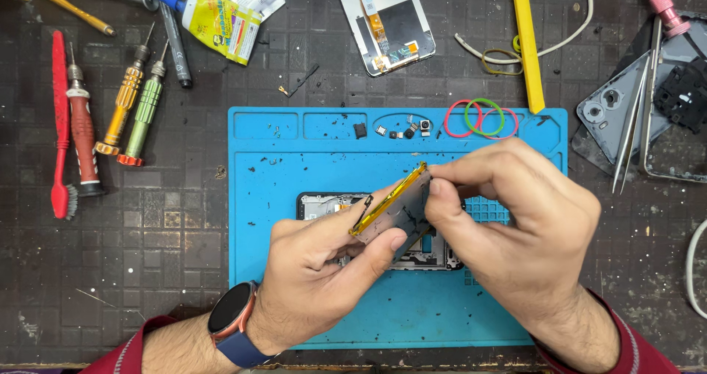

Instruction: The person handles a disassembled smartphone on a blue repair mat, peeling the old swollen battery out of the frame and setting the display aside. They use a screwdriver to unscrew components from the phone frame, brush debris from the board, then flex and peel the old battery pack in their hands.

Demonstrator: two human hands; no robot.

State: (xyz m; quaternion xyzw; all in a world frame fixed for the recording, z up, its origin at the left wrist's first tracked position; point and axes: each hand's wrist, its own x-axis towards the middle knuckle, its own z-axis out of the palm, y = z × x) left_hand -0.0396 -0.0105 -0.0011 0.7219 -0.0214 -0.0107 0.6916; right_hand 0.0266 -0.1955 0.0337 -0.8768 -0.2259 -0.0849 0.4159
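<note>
Head view: both hands meet over the blue rubber repair mat on the dark gridded table. Left hand, w/ a dark smartwatch on an orange-and-blue strap at the wrist, pinches the lower end of a thin grey flat panel w/ a yellow strip along its edge; thumb presses on its face, fingers curl under. Right hand grips the panel's upper end, fingers clamped on the top corner. Panel is tilted, held above the mat, over a black phone frame lying flat at mat centre.

In the mat's top trays: small black & silver camera parts; at its top right corner, red, green & pink rubber bands. Above the mat: an upturned phone screen w/ orange flex cable & a yellow plastic pry stick. Left of the mat: gold & green precision screwdrivers, a red-handled one, a red brush. Right of the mat: steel tweezers over a grey phone back cover.
</note>
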